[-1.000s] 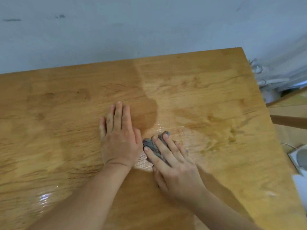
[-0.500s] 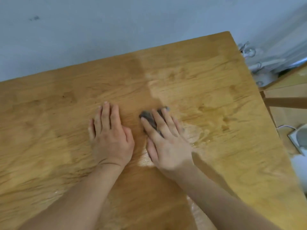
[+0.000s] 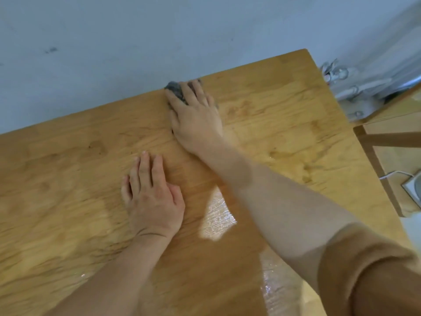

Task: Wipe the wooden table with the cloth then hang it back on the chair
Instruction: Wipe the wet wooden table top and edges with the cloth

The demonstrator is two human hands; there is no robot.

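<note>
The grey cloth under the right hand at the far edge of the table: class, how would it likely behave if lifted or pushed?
The grey cloth looks bunched under the right hand, so it would probably droop limply when lifted. Glossy streaks on the wooden table suggest it is damp, so perhaps slightly heavy and clingy. Pushed flat, it likely slides rather than rolls.

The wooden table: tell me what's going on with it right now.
A person is wiping the wooden table with a small grey cloth. The right hand is stretched out, pressing the cloth flat against the table's far edge by the wall. The left hand rests palm down nearer the person, holding nothing. Wet, shiny patches show on the wood near the right forearm. The cloth has not yet gone back to the chair.
</note>
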